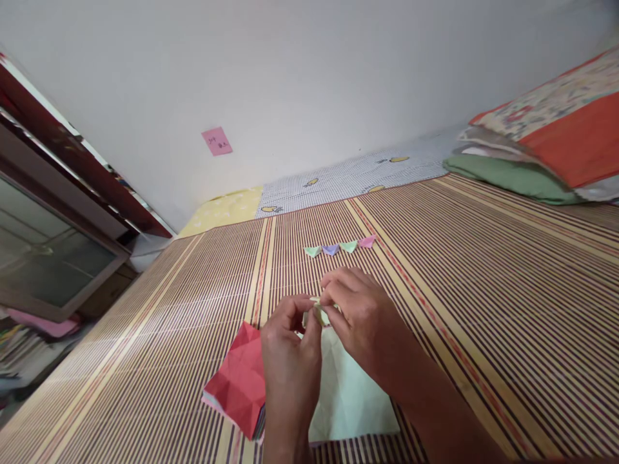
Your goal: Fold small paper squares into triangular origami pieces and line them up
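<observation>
Between the fingertips of my left hand (pixel 293 335) and my right hand (pixel 360 309) is a small piece of pale yellow-green paper (pixel 323 316), mostly covered by the fingers. Both hands pinch it from either side. Under them lies a creased pale green sheet (pixel 355 393), flat on the striped mat. Left of my left wrist rests a stack of creased paper squares with a red sheet (pixel 239 377) on top. Beyond my hands, several small folded paper triangles (pixel 331 249) in green, blue and pink form a row.
The striped bamboo mat (pixel 193 309) covers the surface up to the wall (pixel 314 77). A pink note (pixel 217 141) is stuck on the wall. Folded bedding and a pillow (pixel 570 129) lie at the back right. A glass-fronted cabinet (pixel 53 251) stands to the left.
</observation>
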{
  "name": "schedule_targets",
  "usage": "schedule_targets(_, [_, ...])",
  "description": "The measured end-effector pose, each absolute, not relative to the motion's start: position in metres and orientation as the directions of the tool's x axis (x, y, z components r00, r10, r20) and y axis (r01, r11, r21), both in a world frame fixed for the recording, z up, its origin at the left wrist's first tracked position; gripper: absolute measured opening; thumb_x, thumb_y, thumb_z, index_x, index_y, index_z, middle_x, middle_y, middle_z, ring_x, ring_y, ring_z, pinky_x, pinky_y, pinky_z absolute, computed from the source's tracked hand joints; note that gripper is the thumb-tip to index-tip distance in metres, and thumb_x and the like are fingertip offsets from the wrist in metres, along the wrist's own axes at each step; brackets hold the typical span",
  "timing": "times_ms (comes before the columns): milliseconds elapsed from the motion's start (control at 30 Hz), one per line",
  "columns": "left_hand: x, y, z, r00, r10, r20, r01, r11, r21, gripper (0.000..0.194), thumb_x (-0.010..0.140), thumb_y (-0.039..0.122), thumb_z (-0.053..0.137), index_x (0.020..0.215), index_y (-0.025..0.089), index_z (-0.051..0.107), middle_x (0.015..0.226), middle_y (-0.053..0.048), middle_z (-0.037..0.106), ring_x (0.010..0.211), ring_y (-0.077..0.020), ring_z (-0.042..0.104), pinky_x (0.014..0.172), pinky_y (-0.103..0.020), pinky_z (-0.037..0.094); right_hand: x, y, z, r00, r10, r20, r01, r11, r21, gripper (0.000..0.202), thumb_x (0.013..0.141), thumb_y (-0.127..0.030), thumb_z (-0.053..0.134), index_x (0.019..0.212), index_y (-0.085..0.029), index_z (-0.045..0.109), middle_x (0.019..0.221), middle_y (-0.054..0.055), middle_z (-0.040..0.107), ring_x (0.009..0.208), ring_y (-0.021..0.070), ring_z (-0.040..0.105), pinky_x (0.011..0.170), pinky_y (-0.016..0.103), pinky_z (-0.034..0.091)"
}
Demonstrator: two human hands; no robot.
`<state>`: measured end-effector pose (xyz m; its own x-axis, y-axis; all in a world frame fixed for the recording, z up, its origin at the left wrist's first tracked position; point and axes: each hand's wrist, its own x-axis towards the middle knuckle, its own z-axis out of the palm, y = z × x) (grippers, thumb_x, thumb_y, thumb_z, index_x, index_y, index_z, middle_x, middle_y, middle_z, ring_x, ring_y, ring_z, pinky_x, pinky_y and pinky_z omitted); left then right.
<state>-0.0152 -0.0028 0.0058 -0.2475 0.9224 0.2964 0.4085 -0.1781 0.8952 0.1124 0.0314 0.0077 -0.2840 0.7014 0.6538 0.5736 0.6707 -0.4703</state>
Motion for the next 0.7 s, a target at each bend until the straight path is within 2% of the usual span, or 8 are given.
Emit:
schedule_targets(233, [-0.0165, -0.0059, 0.0099, -0.175, 0.916, 0.361, 0.453, -0.25, 0.856, 0.008, 0.089, 0.017, 0.064, 0.085, 0.022, 0.069, 0.09, -0.002, 0.069, 0.081, -0.018, 0.064, 0.071, -0.031, 0.047, 0.1135, 0.0295, 0.0102, -0.266, 0.708, 0.654, 0.58, 0.66, -0.478, 0.021, 0.088, 0.0, 0.055, 0.076, -0.018, 0.053, 0.092, 0.009, 0.065, 0.093, 0.0256, 0.06, 0.082, 0.04, 0.047])
schedule_targets(367, [-0.0172, -0.0061, 0.0125, -0.166, 0.9, 0.404, 0.527, -0.265, 0.808, 0.014, 0.09, 0.014, 0.063, 0.079, 0.022, 0.068, 0.093, -0.002, 0.071, 0.079, -0.0165, 0.063, 0.07, -0.03, 0.046, 0.1133, 0.0288, 0.0115, -0.281, 0.73, 0.623, 0.585, 0.645, -0.492, 0.017, 0.088, 0.0, 0.058, 0.081, -0.016, 0.057, 0.092, 0.008, 0.064, 0.091, 0.0252, 0.06, 0.081, 0.039, 0.047])
schedule_targets(567, [-0.0147, -0.0049, 0.009, -0.173, 0.849, 0.499, 0.616, -0.302, 0.728, 0.015, 0.089, 0.011, 0.064, 0.08, 0.022, 0.068, 0.09, 0.0, 0.072, 0.076, -0.0156, 0.063, 0.072, -0.029, 0.047, 0.1137, 0.0282, 0.0103, -0.268, 0.707, 0.654, 0.59, 0.657, -0.469, 0.02, 0.09, 0.001, 0.054, 0.083, -0.016, 0.061, 0.104, 0.011, 0.066, 0.1, 0.0273, 0.061, 0.086, 0.042, 0.048])
schedule_targets(700, [-0.0155, -0.0037, 0.0087, -0.155, 0.842, 0.518, 0.62, -0.325, 0.714, 0.016, 0.089, 0.01, 0.064, 0.08, 0.023, 0.067, 0.091, -0.001, 0.072, 0.076, -0.0161, 0.063, 0.071, -0.029, 0.047, 0.1145, 0.0286, 0.0098, -0.247, 0.663, 0.707, 0.582, 0.685, -0.438, 0.019, 0.093, -0.001, 0.053, 0.097, -0.016, 0.065, 0.123, 0.014, 0.064, 0.115, 0.0298, 0.058, 0.094, 0.046, 0.048])
